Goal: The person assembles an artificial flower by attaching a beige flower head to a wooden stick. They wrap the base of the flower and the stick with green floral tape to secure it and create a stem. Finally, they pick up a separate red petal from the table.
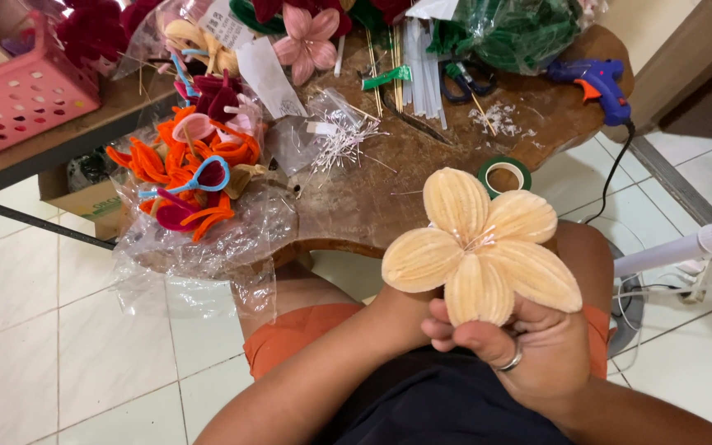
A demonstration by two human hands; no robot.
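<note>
Both of your hands meet under a cream chenille flower (481, 245) held up over your lap, near the wooden table (422, 177). Your right hand (537, 350), ring on one finger, curls closed around the flower's base; your left hand (401, 309) is mostly hidden behind a petal, so you cannot tell its grip. Far right lies a blue glue gun (599, 82); left, orange petals in plastic (187, 177); a green tape roll (504, 175) sits just beyond the flower.

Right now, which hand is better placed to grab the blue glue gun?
Probably the right hand: the blue glue gun lies on the table's right end, that hand's side. The left hand, behind the cream flower, would have to cross.
</note>
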